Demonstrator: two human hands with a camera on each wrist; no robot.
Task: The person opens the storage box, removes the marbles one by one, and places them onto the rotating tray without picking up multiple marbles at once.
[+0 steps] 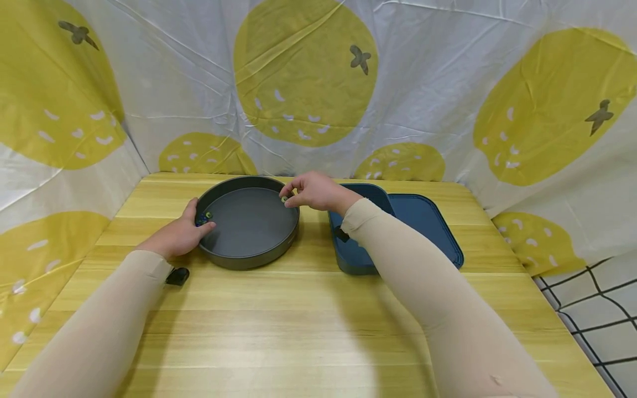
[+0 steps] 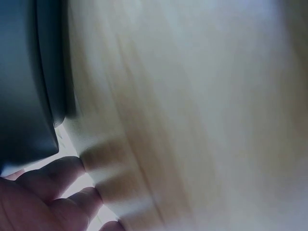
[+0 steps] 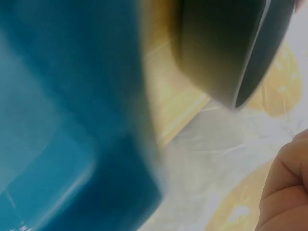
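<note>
A round dark grey pan (image 1: pixel 249 224) stands at the back left of the table. My left hand (image 1: pixel 178 233) holds its left side, thumb over the rim and fingers outside the wall; in the left wrist view those fingers (image 2: pixel 57 175) lie below the dark wall. Several small green and blue pieces (image 1: pixel 208 215) sit in the pan beside that thumb. Over the pan's right rim, my right hand (image 1: pixel 317 192) pinches a small green ring-like piece (image 1: pixel 284 199) between thumb and fingertips. Only part of the right hand shows in its wrist view, and the piece is outside that picture.
Under my right forearm stands a blue rectangular container (image 1: pixel 355 270), partly hidden by the sleeve. A flat blue lid (image 1: pixel 423 218) lies to its right. A white and yellow patterned cloth (image 1: pixel 308 72) hangs behind the wooden table (image 1: pixel 278 331). Black grid wire (image 1: pixel 592 309) is at the right.
</note>
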